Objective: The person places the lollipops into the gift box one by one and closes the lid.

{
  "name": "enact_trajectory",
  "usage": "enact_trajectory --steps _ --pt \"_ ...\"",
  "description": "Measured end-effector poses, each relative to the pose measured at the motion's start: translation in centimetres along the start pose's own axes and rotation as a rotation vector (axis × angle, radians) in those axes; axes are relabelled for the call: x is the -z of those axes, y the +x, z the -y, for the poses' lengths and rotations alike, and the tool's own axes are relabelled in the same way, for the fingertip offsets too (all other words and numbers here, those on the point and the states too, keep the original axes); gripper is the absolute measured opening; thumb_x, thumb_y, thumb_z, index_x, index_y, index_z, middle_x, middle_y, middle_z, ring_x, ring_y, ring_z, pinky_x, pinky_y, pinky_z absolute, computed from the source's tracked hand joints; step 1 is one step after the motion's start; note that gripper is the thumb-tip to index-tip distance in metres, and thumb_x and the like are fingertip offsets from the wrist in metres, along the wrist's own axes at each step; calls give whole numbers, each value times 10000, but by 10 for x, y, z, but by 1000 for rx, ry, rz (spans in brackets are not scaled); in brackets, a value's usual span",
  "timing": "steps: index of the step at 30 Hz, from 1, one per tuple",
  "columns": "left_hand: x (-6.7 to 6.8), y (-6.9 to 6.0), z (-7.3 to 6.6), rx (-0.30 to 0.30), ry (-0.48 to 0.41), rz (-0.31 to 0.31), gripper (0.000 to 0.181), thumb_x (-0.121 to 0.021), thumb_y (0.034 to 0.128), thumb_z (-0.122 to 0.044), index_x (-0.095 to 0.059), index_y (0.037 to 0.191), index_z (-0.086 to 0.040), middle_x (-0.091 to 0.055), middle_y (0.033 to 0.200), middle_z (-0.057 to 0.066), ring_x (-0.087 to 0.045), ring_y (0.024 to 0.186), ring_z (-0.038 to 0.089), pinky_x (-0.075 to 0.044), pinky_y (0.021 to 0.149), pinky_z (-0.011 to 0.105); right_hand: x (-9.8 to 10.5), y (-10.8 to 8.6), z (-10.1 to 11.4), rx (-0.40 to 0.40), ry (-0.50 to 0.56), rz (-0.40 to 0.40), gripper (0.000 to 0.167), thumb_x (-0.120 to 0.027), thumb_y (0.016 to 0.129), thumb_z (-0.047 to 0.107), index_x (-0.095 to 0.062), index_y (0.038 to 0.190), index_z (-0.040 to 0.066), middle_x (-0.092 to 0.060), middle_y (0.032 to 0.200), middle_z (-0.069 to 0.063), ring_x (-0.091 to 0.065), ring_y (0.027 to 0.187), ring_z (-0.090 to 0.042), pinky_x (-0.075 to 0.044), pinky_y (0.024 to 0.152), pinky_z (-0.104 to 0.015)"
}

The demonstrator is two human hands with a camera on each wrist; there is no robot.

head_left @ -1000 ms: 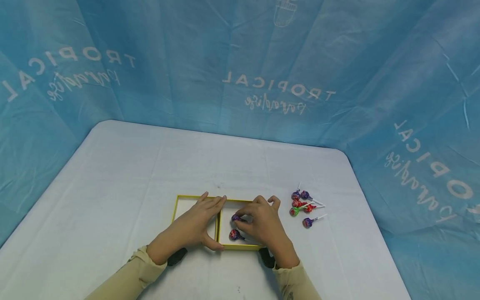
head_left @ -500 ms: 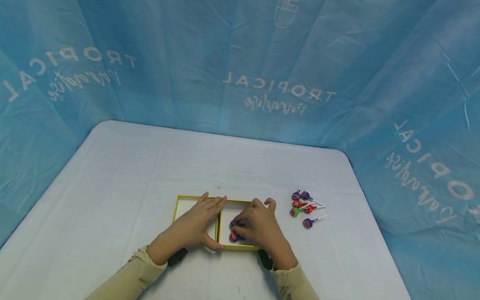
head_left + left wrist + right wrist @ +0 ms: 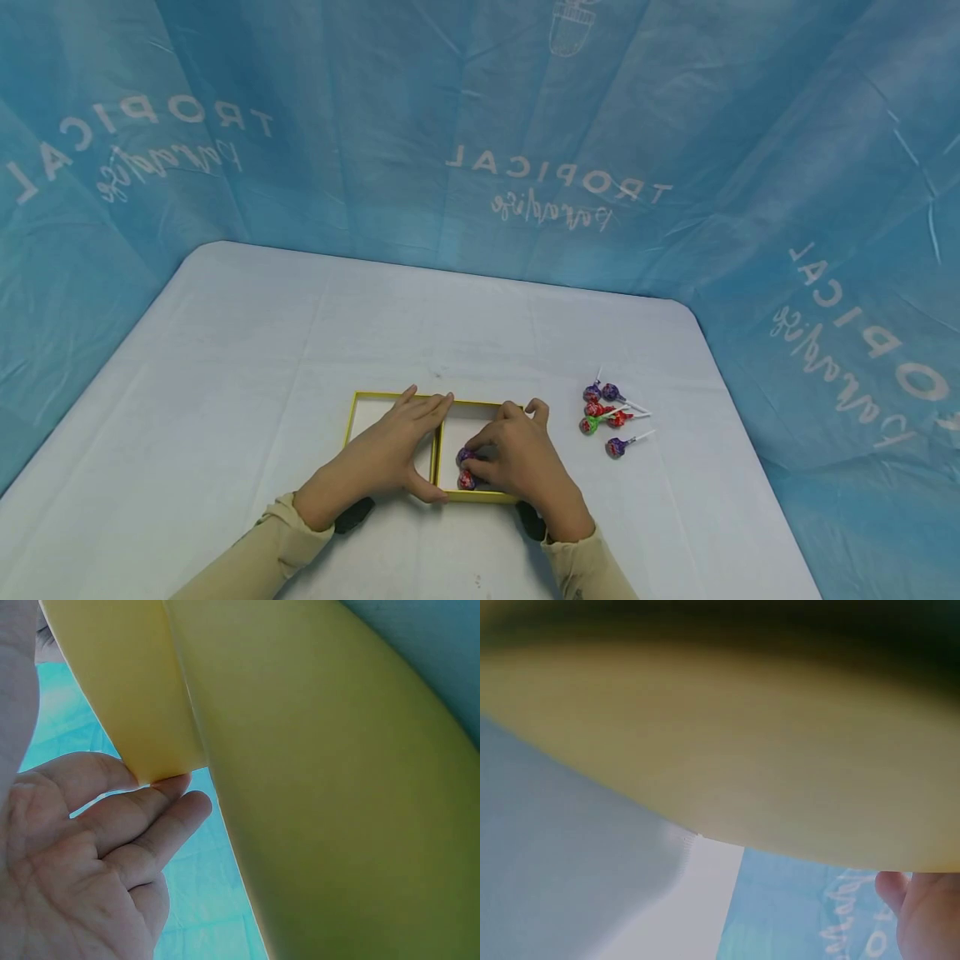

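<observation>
Two shallow yellow-edged boxes with white floors, a left box (image 3: 351, 417) and a right box (image 3: 480, 497), stand side by side. My left hand (image 3: 390, 450) spans their meeting edges, thumb at the near wall and fingers at the far wall. In the left wrist view its fingertips touch the bottom corner of a yellow wall (image 3: 127, 690). Inside the right box, my right hand (image 3: 517, 450) pinches a purple-wrapped lollipop (image 3: 464, 456); its stick is hidden by the hand. A red-and-purple lollipop (image 3: 466, 481) lies just nearer. A yellow wall (image 3: 742, 765) mostly blocks the right wrist view.
Right of the boxes lies a loose group of lollipops: a green one (image 3: 588, 425), a red one (image 3: 594, 407) and several more. A purple lollipop (image 3: 616, 447) lies slightly apart. The white tablecloth (image 3: 420, 325) ends at a blue printed curtain (image 3: 337, 167).
My right hand has brought the purple lollipop nearer to me, close against the other one, which has shifted slightly toward me too. The left hand has stayed put.
</observation>
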State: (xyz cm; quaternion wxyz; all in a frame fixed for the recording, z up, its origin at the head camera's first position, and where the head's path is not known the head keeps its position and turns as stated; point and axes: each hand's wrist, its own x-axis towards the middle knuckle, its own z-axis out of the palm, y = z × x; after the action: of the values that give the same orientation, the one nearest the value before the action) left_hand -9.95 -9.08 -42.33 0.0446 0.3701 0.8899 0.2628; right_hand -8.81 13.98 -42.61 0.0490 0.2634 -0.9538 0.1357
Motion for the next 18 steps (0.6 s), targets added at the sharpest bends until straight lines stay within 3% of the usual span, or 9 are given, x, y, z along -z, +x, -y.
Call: enact_trajectory --steps 18 --pt "0 1 1 5 3 7 1249 -918 608 -559 -352 1522 76 -419 1527 281 -411 1429 394 -196 1250 591 3 -2 -2 -9 3 3 190 -873 749 449 -828 884 323 -725 796 201 -416 786 -49 -277 881 -502"
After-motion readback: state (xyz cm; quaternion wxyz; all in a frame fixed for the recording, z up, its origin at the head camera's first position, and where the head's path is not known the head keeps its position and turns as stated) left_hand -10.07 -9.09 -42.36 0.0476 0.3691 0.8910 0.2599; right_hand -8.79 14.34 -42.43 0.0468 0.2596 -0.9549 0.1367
